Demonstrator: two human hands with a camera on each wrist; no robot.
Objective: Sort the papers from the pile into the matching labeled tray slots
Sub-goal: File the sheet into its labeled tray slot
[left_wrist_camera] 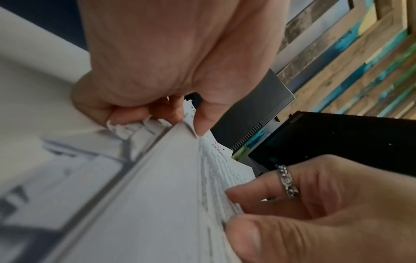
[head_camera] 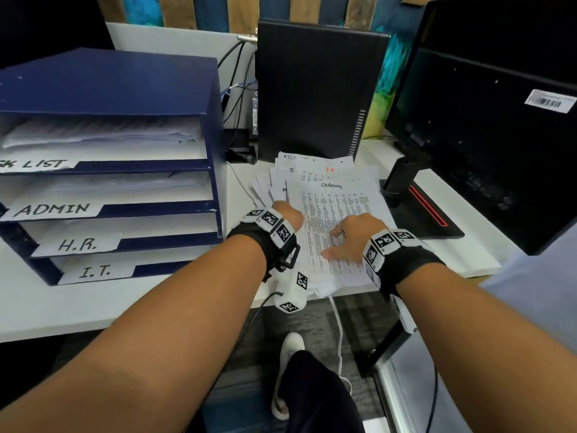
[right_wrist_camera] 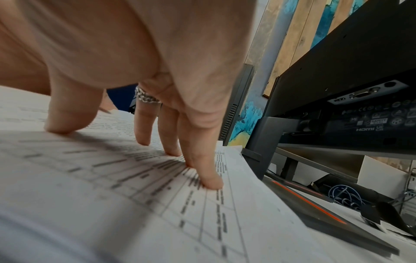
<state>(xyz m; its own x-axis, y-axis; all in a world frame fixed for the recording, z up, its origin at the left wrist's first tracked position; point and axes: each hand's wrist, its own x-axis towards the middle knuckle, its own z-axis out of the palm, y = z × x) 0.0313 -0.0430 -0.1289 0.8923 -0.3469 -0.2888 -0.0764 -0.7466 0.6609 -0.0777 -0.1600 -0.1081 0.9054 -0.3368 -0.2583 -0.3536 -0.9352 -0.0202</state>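
We've got our left hand (head_camera: 287,214) pinching the left edge of the top Admin sheet (head_camera: 335,220) on the desk pile, right of the tray (head_camera: 109,182), while our right hand (head_camera: 352,235) presses straight fingertips (right_wrist_camera: 211,183) flat on it.

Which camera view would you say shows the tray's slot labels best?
The head view: all four labels face the camera and read clearly. The left wrist view shows only blurred grey shapes that may be the tray; the right wrist view shows no labels.
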